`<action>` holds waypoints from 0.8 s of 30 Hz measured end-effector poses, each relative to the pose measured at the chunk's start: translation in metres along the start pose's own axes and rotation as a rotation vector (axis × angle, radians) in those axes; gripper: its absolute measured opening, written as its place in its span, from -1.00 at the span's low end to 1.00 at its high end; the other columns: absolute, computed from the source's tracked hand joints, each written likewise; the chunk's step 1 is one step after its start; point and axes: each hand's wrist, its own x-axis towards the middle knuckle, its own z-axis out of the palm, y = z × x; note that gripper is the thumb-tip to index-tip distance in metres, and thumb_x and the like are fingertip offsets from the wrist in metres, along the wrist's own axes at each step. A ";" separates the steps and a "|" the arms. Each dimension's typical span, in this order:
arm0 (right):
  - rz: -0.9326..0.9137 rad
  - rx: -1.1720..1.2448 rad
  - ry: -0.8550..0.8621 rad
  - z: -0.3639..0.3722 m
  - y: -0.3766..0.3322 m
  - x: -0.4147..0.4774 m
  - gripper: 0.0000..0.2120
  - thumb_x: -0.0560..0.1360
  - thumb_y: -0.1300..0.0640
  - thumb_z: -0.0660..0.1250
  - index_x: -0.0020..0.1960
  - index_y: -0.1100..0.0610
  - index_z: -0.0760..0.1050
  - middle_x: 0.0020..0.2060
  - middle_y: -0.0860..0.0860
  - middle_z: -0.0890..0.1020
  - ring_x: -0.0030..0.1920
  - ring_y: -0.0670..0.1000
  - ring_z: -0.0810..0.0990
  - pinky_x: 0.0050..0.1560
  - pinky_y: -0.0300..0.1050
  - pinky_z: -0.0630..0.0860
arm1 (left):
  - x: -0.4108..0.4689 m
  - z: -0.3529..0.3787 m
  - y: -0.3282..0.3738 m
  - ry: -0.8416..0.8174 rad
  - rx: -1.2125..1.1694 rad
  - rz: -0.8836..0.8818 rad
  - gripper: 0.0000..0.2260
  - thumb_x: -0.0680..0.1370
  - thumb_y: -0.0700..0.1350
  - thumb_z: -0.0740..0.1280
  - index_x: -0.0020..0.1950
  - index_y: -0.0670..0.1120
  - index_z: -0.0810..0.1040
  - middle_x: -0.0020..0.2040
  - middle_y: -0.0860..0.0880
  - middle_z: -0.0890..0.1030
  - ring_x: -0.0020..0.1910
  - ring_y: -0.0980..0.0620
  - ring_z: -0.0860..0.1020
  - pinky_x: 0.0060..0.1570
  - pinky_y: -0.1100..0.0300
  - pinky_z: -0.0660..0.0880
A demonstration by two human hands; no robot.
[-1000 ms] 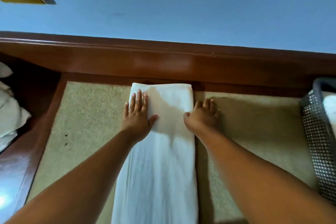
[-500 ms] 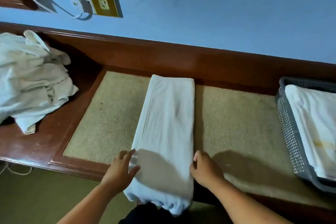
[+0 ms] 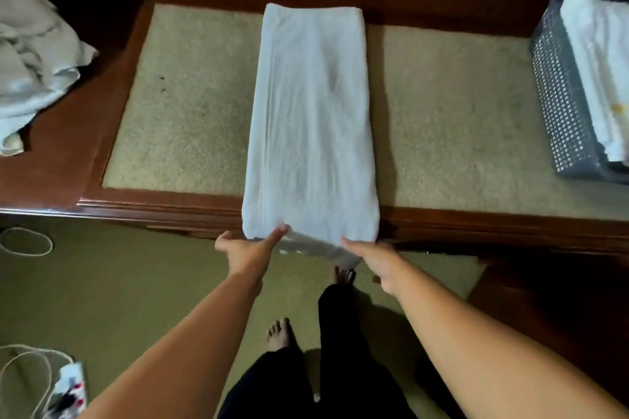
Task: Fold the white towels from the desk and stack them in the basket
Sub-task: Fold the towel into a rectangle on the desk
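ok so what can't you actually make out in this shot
Head view only:
basket: cut off by the right edge, so the folded towels in it can't be counted.
pile of towels: cut off by the left edge and crumpled, number unclear.
left hand and right hand: most of their fingers are hidden under the towel end hanging off the desk.
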 end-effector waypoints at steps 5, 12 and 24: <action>-0.155 0.080 0.117 0.021 0.051 -0.003 -0.31 0.13 -0.31 0.57 0.09 0.13 0.67 -0.05 -0.02 0.73 -0.05 -0.01 0.71 0.15 0.03 0.62 | -0.015 -0.043 -0.026 -0.325 0.347 -0.098 -0.63 0.33 -0.06 0.65 0.03 -0.11 0.60 -0.01 -0.10 0.70 -0.10 -0.04 0.67 -0.13 0.07 0.61; -0.197 0.031 0.190 0.015 0.086 -0.076 -0.68 0.51 0.02 0.47 0.12 0.20 0.51 -0.20 0.08 0.64 -0.44 -0.04 0.55 -0.36 -0.13 0.51 | -0.049 -0.089 -0.023 -0.398 0.196 -0.149 -0.62 0.36 -0.26 0.56 0.14 -0.28 0.60 -0.06 -0.23 0.71 -0.16 -0.17 0.68 -0.27 0.06 0.61; -0.363 0.038 0.194 0.030 0.106 -0.148 -0.73 0.58 0.10 0.39 0.17 0.23 0.45 -0.32 0.09 0.54 -0.53 -0.10 0.40 -0.43 -0.17 0.48 | -0.115 -0.135 -0.040 -0.250 -0.045 0.109 -0.66 0.38 -0.24 0.57 0.08 -0.16 0.55 0.02 -0.22 0.67 -0.02 -0.22 0.67 0.00 -0.14 0.65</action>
